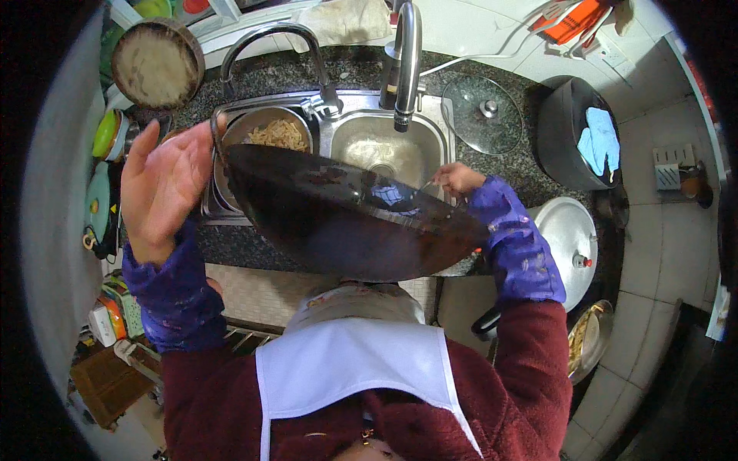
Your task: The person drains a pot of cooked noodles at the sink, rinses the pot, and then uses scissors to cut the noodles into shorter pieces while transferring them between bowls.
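A large dark wok [346,230] is tilted in the air over the front of the sink, its outer side towards me. My left hand [167,187] is at the metal loop handle [217,138] on its left end, palm showing and thumb spread. Some of its fingers are hidden behind the loop. At the wok's far right rim, my right hand [461,180] is closed round a thin metal part, which looks like the other handle. Behind the wok, a metal bowl [311,127] of pale cut strips [278,135] sits in the left basin.
The right basin [375,141] lies under a pull-down faucet [409,69]; a curved tap [271,29] rises left. A glass lid [481,115], dark pot [571,132] with blue cloth [599,141] and pressure cooker [565,248] stand right. A round wooden block [157,63] is left.
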